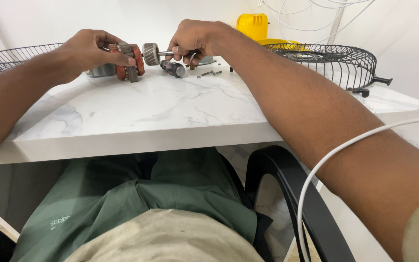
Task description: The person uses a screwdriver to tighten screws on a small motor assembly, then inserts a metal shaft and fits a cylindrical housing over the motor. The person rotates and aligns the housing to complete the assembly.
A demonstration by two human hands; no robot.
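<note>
Near the top centre of the frame, over the white marbled worktop (136, 109), the left hand (86, 48) grips a small motor core (128, 61): a blocky stack of grey metal plates wrapped in rust-orange windings. Just to its right, the right hand (195, 38) pinches the thin steel shaft of a ribbed, drum-shaped rotor (151, 53). A dark cylinder (173, 68) and loose screws (210, 73) lie beside them; black wire fan guards (330, 60) sit at both upper edges.

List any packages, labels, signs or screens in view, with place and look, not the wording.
No packages, signs or screens.
Small printed mark: pale lettering on the green trousers, lower left, below the white marble-patterned table.
</note>
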